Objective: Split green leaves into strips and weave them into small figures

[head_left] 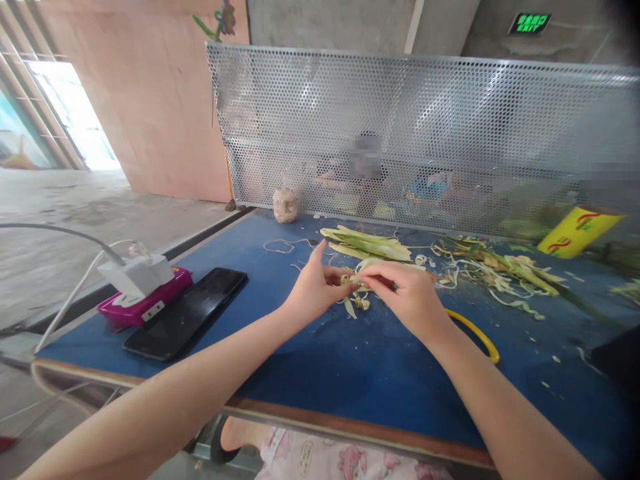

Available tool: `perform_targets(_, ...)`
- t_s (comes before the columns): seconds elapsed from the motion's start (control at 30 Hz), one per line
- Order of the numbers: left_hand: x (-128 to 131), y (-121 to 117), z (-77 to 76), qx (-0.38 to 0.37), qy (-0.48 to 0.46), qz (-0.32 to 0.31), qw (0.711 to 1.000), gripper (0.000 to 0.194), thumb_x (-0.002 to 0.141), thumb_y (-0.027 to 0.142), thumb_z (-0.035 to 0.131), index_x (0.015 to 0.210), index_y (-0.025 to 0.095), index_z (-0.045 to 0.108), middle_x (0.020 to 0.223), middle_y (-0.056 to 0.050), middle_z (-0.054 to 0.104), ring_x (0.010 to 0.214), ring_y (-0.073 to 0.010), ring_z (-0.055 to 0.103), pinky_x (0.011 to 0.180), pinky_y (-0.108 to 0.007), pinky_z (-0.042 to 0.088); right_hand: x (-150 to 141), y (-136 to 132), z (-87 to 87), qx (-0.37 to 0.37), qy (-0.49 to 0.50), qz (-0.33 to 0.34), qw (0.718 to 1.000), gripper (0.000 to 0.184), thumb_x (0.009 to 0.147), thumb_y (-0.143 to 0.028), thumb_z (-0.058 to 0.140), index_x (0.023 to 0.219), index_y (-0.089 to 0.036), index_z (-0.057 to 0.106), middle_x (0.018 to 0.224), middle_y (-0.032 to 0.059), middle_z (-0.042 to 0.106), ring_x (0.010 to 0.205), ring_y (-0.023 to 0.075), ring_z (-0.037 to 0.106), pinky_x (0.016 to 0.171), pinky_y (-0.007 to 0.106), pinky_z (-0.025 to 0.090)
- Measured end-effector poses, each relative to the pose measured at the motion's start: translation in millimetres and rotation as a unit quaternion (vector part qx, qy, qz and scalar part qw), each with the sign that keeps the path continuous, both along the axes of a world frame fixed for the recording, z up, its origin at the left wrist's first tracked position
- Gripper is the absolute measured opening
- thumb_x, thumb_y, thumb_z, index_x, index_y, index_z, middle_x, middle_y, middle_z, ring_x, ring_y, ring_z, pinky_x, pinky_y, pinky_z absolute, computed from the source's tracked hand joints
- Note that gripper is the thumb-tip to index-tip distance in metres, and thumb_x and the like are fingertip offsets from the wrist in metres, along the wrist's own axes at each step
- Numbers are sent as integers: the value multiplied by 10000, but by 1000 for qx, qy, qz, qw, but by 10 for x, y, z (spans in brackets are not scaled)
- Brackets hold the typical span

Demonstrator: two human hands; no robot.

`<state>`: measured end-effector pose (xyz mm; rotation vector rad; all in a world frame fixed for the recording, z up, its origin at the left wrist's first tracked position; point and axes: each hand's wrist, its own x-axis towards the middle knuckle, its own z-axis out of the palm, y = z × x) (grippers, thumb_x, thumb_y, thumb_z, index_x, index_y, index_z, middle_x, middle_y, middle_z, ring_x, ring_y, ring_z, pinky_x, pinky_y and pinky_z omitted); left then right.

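My left hand (320, 283) pinches a small bunch of pale green, curled plant strips (356, 283) between thumb and fingers. From the other side my right hand (400, 290) closes thumb and fingertips on the same bunch, and the two hands nearly meet. Loose strip ends hang below the fingertips toward the blue tabletop (320, 363). Just beyond the hands lies a stack of long, flat yellow-green leaf pieces (370, 243). A yellow curved handle or ring (475, 333) shows partly behind my right wrist.
Plant scraps (495, 270) litter the right side. A yellow cylinder (575, 233) lies near the perforated metal screen (320, 100). At left are a black phone (187, 313), a purple power strip (130, 307) with a white charger (135, 273), and a wrapped roll (285, 205) farther back.
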<state>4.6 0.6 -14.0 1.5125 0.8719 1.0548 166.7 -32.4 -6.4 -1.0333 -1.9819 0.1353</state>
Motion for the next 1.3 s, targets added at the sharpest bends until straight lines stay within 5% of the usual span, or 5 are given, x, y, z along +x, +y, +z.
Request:
perform_targets(0.13,1,-7,3,13,14,4,1000,1017,616,184,702,1385,105,42,770,-49,667,666,-145,605,643,-283,468,-12,29,-33,38,-60,-24,997,135,816,-194,497,828,-208,631,786,40,652,715,171,607,620,274,463)
perform_targets(0.53,32,-73,-27,124,95,11,988,935,631,114,610,1392,160,67,819,-40,662,647,-118,571,595,-241,448,-65,8,-66,1,-63,-64,996,78,768,-174,537,829,-210,570,689,8,618,629,159,572,543,251,428)
perform_targets(0.8,40,-57,-50,127,60,17,990,906,624,137,623,1370,190,111,851,-12,540,621,-90,545,535,-213,428,-109,-61,-18,27,-78,22,996,275,798,-62,406,1018,-211,480,973,76,570,897,186,562,772,324,473)
perform_targets(1.1,20,-51,-23,137,59,2,989,823,629,111,623,1333,176,202,797,1,558,707,-126,571,579,-230,445,-60,5,-28,64,-59,31,996,178,811,-115,453,937,-212,532,935,65,582,842,180,574,722,314,486)
perform_targets(1.3,7,19,7,60,-36,12,997,861,585,185,725,1295,126,241,785,-14,586,680,-131,580,618,-266,467,-12,10,4,64,73,-129,987,133,801,-254,498,907,-184,538,803,47,536,683,158,518,664,316,457)
